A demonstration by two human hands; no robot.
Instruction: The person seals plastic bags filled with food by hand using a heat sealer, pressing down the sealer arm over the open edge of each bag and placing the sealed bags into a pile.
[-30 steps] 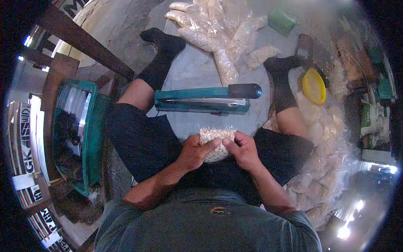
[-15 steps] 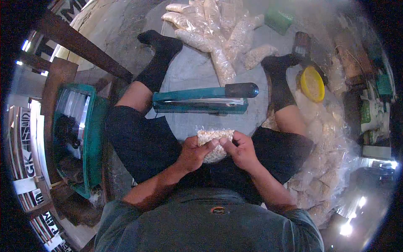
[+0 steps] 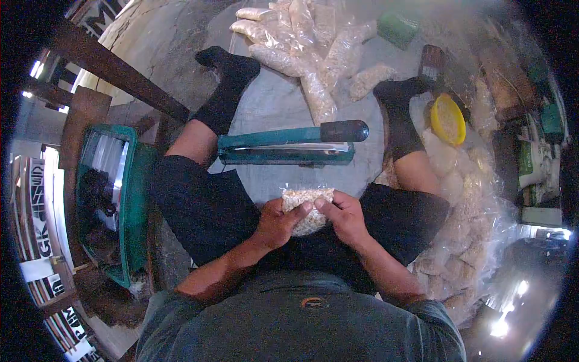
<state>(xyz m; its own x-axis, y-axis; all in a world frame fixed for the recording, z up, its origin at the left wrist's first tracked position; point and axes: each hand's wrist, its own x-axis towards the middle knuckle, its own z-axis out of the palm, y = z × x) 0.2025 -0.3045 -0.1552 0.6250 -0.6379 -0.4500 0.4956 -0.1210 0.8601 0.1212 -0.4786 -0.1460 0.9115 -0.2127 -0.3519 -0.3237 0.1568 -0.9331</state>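
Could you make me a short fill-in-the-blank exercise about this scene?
1. The left hand and right hand hold a clear bag, both ____ resting on its side facing the camera.
2. The teal heat sealer has a ____ grip at its lever's end.
3. The bowl on the person's right is coloured ____.

Missing words: thumbs; black; yellow.

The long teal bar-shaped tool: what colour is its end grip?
The rounded end grip is black; head view shows it.

Packing workshop: bag sealer (image 3: 271, 137), piled filled bags (image 3: 315, 90)
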